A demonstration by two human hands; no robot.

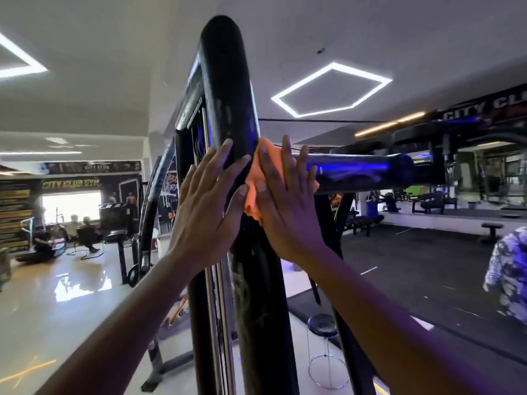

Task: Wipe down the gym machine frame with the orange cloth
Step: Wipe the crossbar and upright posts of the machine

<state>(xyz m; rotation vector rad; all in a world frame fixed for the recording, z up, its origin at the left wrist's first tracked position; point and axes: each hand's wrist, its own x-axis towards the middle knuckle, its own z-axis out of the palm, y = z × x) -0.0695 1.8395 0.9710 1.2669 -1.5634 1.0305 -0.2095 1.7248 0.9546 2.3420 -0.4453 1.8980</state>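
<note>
A thick black upright tube of the gym machine frame (228,89) rises in front of me, with a black crossbar (362,172) branching off to the right. The orange cloth (252,195) is bunched at the joint of the two tubes. My right hand (288,201) lies flat over the cloth, fingers spread, pressing it against the frame. My left hand (208,201) rests flat on the left side of the upright, fingers spread, with its thumb touching the cloth's edge.
A round black stool (323,326) on chrome legs stands low right of the frame. A person in a patterned shirt (510,275) is at the right edge. Chrome guide rods (212,323) run beside the upright. People sit far left on the glossy floor.
</note>
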